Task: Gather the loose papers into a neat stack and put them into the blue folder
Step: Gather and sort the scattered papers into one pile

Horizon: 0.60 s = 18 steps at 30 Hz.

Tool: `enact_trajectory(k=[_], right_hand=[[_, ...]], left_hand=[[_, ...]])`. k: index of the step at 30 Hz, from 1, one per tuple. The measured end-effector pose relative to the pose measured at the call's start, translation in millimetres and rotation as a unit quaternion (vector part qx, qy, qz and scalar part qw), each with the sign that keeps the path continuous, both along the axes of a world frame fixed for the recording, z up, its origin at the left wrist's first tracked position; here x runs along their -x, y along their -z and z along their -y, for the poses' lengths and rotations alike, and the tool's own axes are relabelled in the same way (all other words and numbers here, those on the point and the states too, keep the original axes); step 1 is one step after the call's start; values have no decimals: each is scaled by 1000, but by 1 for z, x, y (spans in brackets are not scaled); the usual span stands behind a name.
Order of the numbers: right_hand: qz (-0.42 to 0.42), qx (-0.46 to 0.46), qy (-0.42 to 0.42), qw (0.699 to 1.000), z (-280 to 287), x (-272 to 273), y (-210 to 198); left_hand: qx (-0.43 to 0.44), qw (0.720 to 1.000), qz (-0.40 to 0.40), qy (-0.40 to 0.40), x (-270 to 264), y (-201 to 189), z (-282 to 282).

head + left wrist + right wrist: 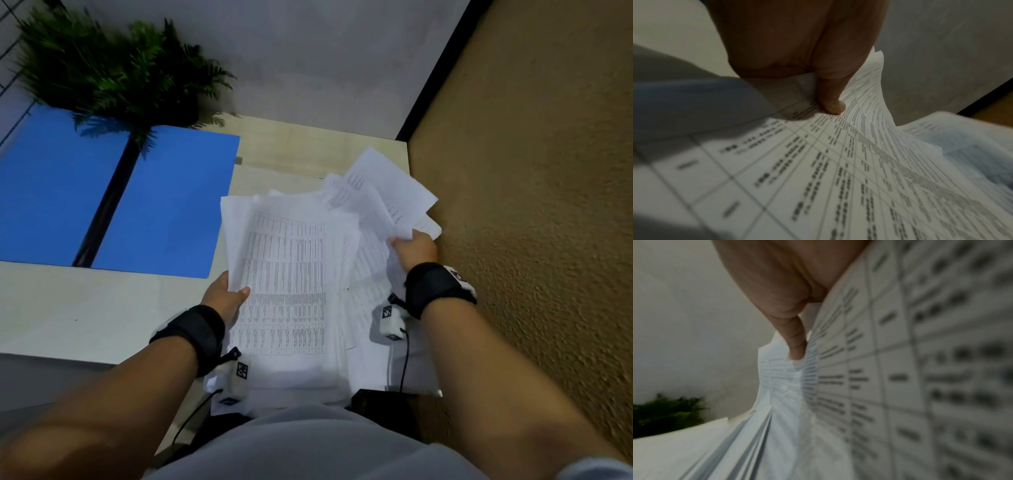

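Both hands hold the papers (291, 274), a loose, uneven pile of printed sheets at centre frame in the head view. At the pile's left edge, the left hand (224, 296) pinches sheets with its thumb on top. Right of centre, the right hand (414, 250) has its fingers (796, 344) pinching fanned sheets at the pile's right side. Left of the papers, the blue folder (164, 202) lies open on the table (85, 308), a fern (102, 65) above it at upper left.

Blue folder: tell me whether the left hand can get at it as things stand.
Probably not yet: the blue folder lies open and unobstructed nearby, but the left hand holds the papers in its grip and would have to let go.
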State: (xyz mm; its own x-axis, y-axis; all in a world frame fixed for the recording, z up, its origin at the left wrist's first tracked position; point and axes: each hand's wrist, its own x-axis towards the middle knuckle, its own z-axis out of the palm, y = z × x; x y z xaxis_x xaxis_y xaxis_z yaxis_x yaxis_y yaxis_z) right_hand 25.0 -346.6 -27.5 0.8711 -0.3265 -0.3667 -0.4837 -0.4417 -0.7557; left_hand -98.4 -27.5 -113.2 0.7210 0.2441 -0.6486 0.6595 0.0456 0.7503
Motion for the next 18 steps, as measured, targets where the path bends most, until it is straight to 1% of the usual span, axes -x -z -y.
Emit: enact_trajectory(k=[1, 3, 5, 7, 9, 10, 11, 14, 15, 16, 17, 18], right_hand=[[35, 34, 2, 999, -1, -2, -7], [125, 50, 29, 990, 2, -4, -30], [228, 10, 58, 972, 8, -4, -60], [310, -42, 74, 947, 10, -1, -94], [373, -72, 90, 921, 11, 7, -125], [388, -97, 89, 912, 12, 10, -136], [393, -120, 82, 908, 12, 13, -144], [358, -197, 31, 912, 7, 17, -149], [328, -243, 5, 913, 2, 19, -146], [286, -279, -22, 916, -3, 20, -143], [232, -290, -46, 928, -8, 22, -138], [173, -274, -73, 943, -12, 23, -131]], left_hand=[[-7, 1000, 1, 2, 0, -4, 0], [-12, 1000, 6, 4, 1, -8, 0], [-6, 1000, 10, 0, 2, -10, 2], [-13, 1000, 12, 3, 3, -11, 2], [-26, 999, 14, 20, 3, -15, 3], [-31, 999, 8, 26, 3, -16, 2], [-33, 999, 4, 30, 4, -17, 1], [-41, 998, -24, 49, 2, -16, -7], [-37, 997, -38, 56, 2, -31, -2], [-32, 997, -52, 53, 0, -35, -2], [-50, 996, -57, 44, -1, -39, -3], [-48, 997, -63, 24, -2, -42, -2]])
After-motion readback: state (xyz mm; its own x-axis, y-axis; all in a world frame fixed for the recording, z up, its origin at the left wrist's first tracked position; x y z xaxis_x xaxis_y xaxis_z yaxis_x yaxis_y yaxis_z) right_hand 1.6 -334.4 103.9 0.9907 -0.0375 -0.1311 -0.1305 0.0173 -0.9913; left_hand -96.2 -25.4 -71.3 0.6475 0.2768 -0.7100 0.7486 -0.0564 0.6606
